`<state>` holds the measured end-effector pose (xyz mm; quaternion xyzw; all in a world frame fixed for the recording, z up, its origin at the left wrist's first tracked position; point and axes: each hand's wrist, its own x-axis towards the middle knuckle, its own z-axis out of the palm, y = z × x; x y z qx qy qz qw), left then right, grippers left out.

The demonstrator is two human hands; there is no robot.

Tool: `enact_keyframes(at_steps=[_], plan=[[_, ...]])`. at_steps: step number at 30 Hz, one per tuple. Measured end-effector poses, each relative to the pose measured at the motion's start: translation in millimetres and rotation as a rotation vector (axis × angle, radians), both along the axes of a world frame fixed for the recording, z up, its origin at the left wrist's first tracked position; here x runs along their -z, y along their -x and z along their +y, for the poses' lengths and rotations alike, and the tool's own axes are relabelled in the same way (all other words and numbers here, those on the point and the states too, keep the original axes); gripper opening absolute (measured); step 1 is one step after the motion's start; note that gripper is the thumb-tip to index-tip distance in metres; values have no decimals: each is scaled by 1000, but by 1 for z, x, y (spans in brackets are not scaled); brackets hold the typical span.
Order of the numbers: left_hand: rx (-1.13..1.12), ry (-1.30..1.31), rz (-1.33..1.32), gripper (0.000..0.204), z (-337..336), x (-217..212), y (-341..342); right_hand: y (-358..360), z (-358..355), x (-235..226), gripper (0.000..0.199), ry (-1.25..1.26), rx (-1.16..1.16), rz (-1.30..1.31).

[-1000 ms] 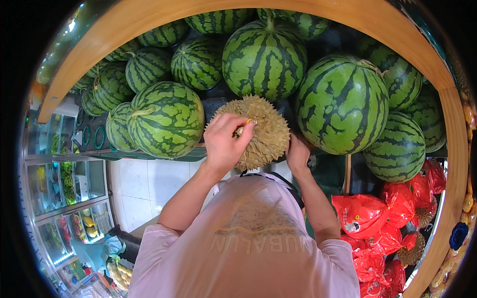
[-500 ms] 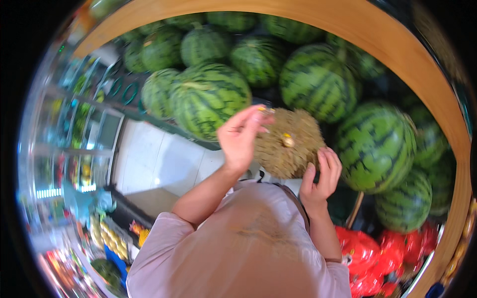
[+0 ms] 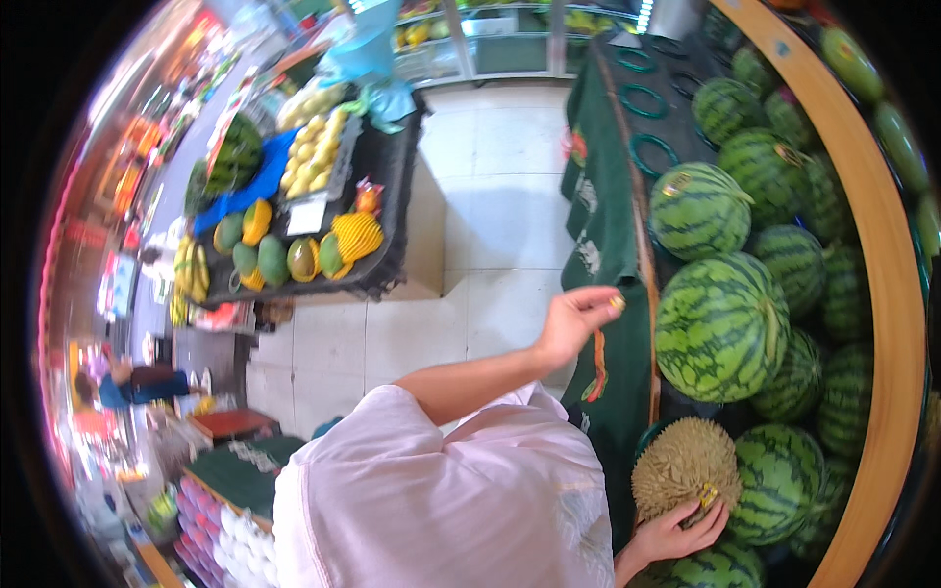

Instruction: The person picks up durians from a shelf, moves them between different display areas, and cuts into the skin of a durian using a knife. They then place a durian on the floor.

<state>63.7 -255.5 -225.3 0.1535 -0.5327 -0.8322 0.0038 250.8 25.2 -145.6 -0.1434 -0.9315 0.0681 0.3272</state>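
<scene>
My left hand (image 3: pixel 578 321) is out in front of my body over the aisle, with thumb and fingers pinched on a small yellow-gold piece (image 3: pixel 617 303), too small to make out. To the right, a spiky brown durian (image 3: pixel 681 465) sits at the edge of the watermelon stand, partly over a green ring. My right hand (image 3: pixel 686 532) is curled against the durian's near right side, its fingertips beside a shiny gold sticker (image 3: pixel 708 493). A large striped watermelon (image 3: pixel 723 326) lies just beyond the durian, and another watermelon (image 3: pixel 777 482) to its right.
The stand has a green cloth side (image 3: pixel 603 225), several green rings (image 3: pixel 652 154) and a curved wooden rim (image 3: pixel 887 392). Across the tiled floor (image 3: pixel 505 216), a dark table (image 3: pixel 387 211) bears mangoes, yellow fruit and bananas. A person (image 3: pixel 147 385) is far left.
My view has swung left toward the aisle. The durian and right hand now appear lower right. My left hand has moved away from the durian, still pinching a small gold piece.
</scene>
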Motion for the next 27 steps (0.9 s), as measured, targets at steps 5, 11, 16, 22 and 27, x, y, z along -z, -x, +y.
enact_keyframes(at_steps=[5,11,16,22,27], plan=[[-595,457,-45,25,-170,105,22,5,2,2,39,-13,-1,37],[-1031,1070,-452,28,-348,167,-29,16,-21,-17,44,22,-68,48],[-1111,1052,-785,28,-403,190,-78,16,-23,-18,47,-13,-76,19],[-949,1078,-896,33,-426,200,-111,-1,17,11,40,-106,-18,-113],[-821,1257,-979,39,-427,196,-110,-1,20,12,40,-107,-47,-104]])
